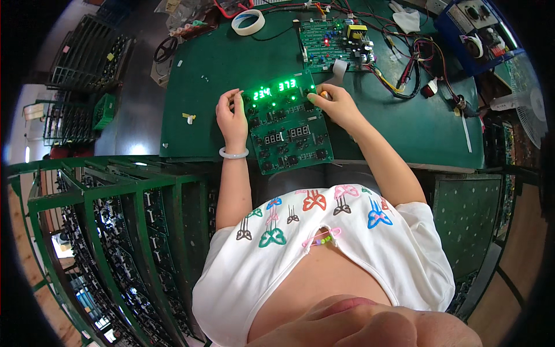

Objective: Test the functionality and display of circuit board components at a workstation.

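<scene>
Between my two hands is a green circuit board panel with two pairs of digit displays. Its far displays glow bright green, while the near displays are dark. My left hand grips the panel's far left edge, fingers closed around it. At the far right edge, my right hand holds the board with the thumb on its top face. Just beyond it, a larger populated circuit board with a yellow transformer and small lit LEDs lies on the green mat.
A roll of tape sits at the far side. Tangled cables and a blue instrument box occupy the far right, with a white fan nearby. Green racks full of boards stand at my left.
</scene>
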Demonstrator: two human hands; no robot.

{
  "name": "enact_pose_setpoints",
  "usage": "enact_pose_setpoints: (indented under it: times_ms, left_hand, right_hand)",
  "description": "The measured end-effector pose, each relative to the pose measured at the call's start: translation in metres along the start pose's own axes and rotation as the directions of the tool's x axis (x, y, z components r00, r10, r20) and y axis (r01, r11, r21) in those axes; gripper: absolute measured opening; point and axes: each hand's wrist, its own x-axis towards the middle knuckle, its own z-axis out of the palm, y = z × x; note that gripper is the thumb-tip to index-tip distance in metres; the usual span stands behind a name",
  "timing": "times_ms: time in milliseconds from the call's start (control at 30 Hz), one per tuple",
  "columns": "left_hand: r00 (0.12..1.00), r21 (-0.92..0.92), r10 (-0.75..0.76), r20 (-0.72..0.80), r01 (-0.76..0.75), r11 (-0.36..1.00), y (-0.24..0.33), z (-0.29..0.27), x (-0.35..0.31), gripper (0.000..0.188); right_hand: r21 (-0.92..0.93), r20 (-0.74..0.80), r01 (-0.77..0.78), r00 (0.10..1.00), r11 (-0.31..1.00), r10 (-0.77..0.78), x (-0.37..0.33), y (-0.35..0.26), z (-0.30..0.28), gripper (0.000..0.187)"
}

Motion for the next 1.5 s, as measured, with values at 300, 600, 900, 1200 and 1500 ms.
enact_pose_setpoints:
  times_ms: [300, 600, 900, 1200, 1500]
  left_hand:
    - [0.973, -0.114, 0.226, 0.044, -0.22, 0.969, 0.052, -0.016, -0.033, 0.019]
    - [0.622, 0.179, 0.336, 0.708, -0.617, 0.766, 0.119, 0.001, -0.089, 0.072]
    - [0.63, 0.27, 0.311, 0.711, -0.654, 0.707, 0.114, 0.01, -0.096, 0.083]
    - [0.704, 0.051, 0.494, 0.51, -0.598, 0.8, 0.129, -0.004, -0.104, 0.075]
    - [0.569, 0.092, 0.535, 0.625, -0.734, 0.673, 0.132, 0.006, -0.129, 0.077]
  right_hand:
    - [-0.441, -0.568, -0.016, 0.779, 0.897, -0.265, -0.055, 0.037, -0.147, 0.018]
    - [-0.771, -0.442, -0.241, 0.869, 0.59, -0.224, -0.057, 0.084, -0.241, 0.036]
    - [-0.821, -0.4, -0.167, 0.851, 0.547, -0.341, -0.042, 0.093, -0.231, 0.024]
    - [-0.166, -0.287, 0.219, 0.922, 0.961, -0.26, -0.061, 0.003, -0.111, 0.032]
    - [0.039, -0.126, 0.253, 0.961, 0.967, -0.247, -0.063, -0.039, -0.032, 0.049]
